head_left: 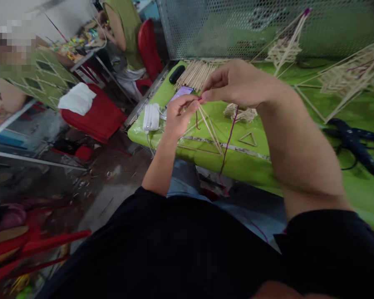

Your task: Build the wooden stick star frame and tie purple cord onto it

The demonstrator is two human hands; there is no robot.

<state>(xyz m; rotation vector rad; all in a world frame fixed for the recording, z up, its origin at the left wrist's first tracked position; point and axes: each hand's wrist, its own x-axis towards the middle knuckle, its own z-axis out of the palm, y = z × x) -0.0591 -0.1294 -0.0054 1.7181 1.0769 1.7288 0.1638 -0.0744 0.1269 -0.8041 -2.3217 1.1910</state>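
Note:
Both hands meet at the top of a small pyramid frame of thin wooden sticks (pixel 212 133), over the green table. My left hand (pixel 181 114) is closed, pinching the point where the sticks come together. My right hand (pixel 233 85) pinches a dark red yarn (pixel 232 128) at that same tip. A short tail of the yarn hangs beside the sticks, while the long end drops over the table's front edge toward my lap. Near the frame lie a small stick triangle (pixel 248 139) and a stack of stick pieces (pixel 240 113).
Loose sticks (pixel 195 72) lie behind my hands, near a phone (pixel 182 92), a black oval object (pixel 176 74) and a white device (pixel 151 117). Larger stick structures (pixel 283 52) and a dark glue-gun-like tool (pixel 358 143) are on the right. Two people sit at other tables, left.

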